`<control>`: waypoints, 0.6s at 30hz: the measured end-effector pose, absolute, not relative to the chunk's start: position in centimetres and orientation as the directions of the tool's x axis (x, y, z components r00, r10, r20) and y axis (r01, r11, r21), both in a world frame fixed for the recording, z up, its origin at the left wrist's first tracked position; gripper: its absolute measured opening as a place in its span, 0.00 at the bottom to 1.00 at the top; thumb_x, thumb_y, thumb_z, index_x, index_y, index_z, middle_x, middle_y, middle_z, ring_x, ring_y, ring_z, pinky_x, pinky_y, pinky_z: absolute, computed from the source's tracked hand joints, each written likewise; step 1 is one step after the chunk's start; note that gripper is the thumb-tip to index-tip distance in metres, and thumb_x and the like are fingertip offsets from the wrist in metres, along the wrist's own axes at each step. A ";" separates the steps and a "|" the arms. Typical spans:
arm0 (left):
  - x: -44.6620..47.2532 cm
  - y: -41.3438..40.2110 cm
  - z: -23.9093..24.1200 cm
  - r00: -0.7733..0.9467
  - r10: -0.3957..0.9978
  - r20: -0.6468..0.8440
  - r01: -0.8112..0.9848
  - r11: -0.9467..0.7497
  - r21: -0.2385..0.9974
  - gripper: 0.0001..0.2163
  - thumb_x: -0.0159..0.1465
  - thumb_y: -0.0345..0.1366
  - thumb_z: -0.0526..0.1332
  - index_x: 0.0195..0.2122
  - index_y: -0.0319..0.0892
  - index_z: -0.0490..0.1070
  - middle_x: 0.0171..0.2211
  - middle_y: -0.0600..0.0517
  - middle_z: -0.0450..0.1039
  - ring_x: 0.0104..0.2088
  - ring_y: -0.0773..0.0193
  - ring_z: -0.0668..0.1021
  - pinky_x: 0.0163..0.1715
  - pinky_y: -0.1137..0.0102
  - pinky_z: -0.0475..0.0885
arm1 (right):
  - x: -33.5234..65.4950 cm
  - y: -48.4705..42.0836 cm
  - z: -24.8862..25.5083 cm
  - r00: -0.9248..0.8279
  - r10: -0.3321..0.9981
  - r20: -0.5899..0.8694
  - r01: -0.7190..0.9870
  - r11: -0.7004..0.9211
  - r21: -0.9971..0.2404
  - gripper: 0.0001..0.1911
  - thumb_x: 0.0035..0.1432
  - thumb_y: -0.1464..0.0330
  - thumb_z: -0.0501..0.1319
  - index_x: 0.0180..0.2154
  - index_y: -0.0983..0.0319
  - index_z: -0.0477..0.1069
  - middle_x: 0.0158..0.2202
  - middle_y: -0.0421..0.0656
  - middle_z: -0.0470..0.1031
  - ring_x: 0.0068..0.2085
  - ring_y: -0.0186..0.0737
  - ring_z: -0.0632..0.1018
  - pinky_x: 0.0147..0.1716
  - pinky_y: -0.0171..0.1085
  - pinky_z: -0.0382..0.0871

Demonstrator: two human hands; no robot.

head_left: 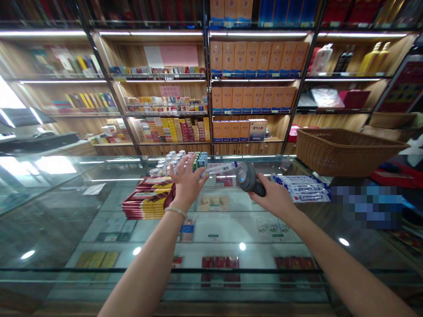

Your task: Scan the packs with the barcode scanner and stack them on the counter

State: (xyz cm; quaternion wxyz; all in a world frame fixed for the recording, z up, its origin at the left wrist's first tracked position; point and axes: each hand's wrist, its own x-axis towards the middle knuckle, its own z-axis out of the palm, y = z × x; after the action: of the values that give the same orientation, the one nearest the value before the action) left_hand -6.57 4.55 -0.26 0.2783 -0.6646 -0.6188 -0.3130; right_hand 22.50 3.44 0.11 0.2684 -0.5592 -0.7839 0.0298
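Observation:
My left hand [187, 180] grips one end of a slim white packet [220, 169] between the thumb and palm side, its fingers raised. The packet has a blue end and a barcode facing me. My right hand [272, 193] is wrapped round the handle of a dark grey barcode scanner [246, 176], whose head is just beside the packet's blue end. Stacks of red-and-yellow packs [147, 198] lie below and left of my left hand. Behind it stand several small clear-lidded containers [163, 163], partly hidden. To the right lies a row of similar blue-and-white packets [302, 187].
Everything rests on a glass display counter [228, 233] with boxed goods visible beneath. A wicker basket [346, 154] stands at the back right. A white paper slip [94, 189] lies at left. Behind, wooden shelves hold orange boxes [257, 57] and small packs.

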 end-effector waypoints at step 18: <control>-6.2 4.6 -0.3 0.031 0.664 0.747 0.996 -0.084 0.034 0.09 0.63 0.42 0.69 0.44 0.54 0.82 0.71 0.47 0.61 0.71 0.40 0.60 0.68 0.32 0.41 | 20.6 3.8 -2.9 -0.474 0.611 0.634 0.824 0.562 0.074 0.19 0.52 0.57 0.71 0.43 0.60 0.77 0.74 0.58 0.52 0.74 0.73 0.48 0.66 0.78 0.37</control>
State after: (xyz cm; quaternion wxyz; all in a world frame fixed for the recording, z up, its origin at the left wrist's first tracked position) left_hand -6.22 4.57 -0.33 0.2660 -0.6668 -0.6222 -0.3121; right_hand 20.63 3.81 -2.90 0.2821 -0.4282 -0.8375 -0.1886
